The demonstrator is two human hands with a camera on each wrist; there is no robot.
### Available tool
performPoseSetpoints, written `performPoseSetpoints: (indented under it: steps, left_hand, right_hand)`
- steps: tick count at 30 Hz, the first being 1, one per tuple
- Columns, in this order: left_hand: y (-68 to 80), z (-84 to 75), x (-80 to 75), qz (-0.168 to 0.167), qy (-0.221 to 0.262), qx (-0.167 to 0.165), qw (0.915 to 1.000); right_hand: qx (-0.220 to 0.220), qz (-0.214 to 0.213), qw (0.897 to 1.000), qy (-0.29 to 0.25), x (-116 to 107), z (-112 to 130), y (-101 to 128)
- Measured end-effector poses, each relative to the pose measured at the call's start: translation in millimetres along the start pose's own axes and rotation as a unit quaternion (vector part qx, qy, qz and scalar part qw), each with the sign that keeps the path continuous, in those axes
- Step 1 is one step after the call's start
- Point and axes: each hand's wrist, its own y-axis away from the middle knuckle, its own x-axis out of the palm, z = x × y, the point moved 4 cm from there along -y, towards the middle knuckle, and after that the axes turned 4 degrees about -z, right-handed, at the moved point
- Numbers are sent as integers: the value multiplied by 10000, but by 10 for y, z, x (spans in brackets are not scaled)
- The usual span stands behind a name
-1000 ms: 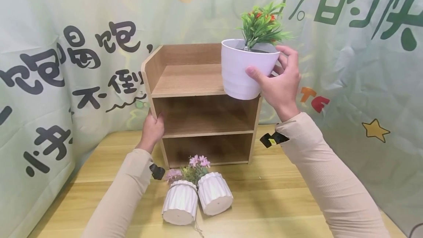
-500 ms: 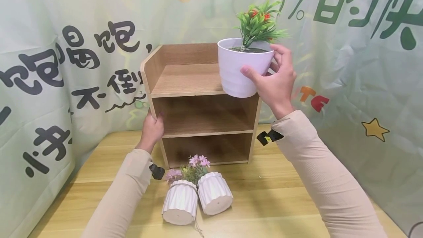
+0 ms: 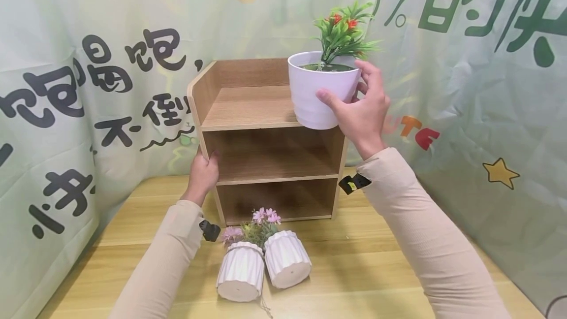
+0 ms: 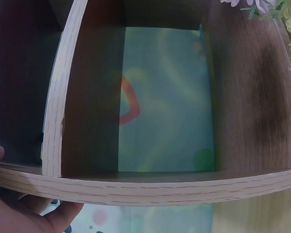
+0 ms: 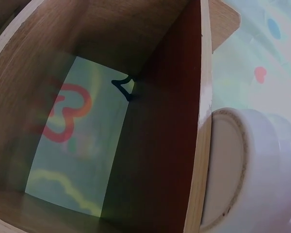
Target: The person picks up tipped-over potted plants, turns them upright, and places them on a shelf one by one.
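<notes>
My right hand (image 3: 367,107) holds a white flowerpot (image 3: 314,97) by its right side, thumb on the front wall and fingers at the rim. The pot carries a green artificial plant (image 3: 341,36) with small red flowers and stands nearly upright. It overlaps the right front of the top board of a wooden shelf (image 3: 248,107). In the right wrist view, the pot's base (image 5: 228,170) shows right beside the shelf's front edge (image 5: 201,126). My left hand (image 3: 204,176) grips the shelf's left side panel (image 4: 150,191), thumb inside and fingers outside.
Two white fluted pots (image 3: 241,272) with pink flowers (image 3: 266,215) lie on their sides before the shelf, bases towards me. The shelf stands on a wooden table (image 3: 372,260). Printed cloth (image 3: 465,87) hangs close behind and at both sides.
My right hand has carried the potted plant a little to the left over the shelf's top front. The left hand keeps its grip on the side panel, and the lying pots stay put.
</notes>
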Motion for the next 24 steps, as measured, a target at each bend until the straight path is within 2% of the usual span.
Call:
performPoseSetpoints:
  steps: [7, 11, 15, 24]
  left_hand:
    - [2, -1, -5, 28, 45, -34, 10000]
    - [2, 8, -2, 46, 77, -63, 9999]
    - [5, 0, -18, 26, 96, -51, 9999]
    - [8, 2, -8, 55, 32, -88, 9999]
  right_hand:
    - [-16, -142, 9995, 280, 49, 11, 27]
    - [-64, -270, 9993, 267, 87, 17, 44]
    - [-205, -446, 9984, 272, 144, 34, 55]
    - [-748, -821, 9899, 886, 234, 36, 134]
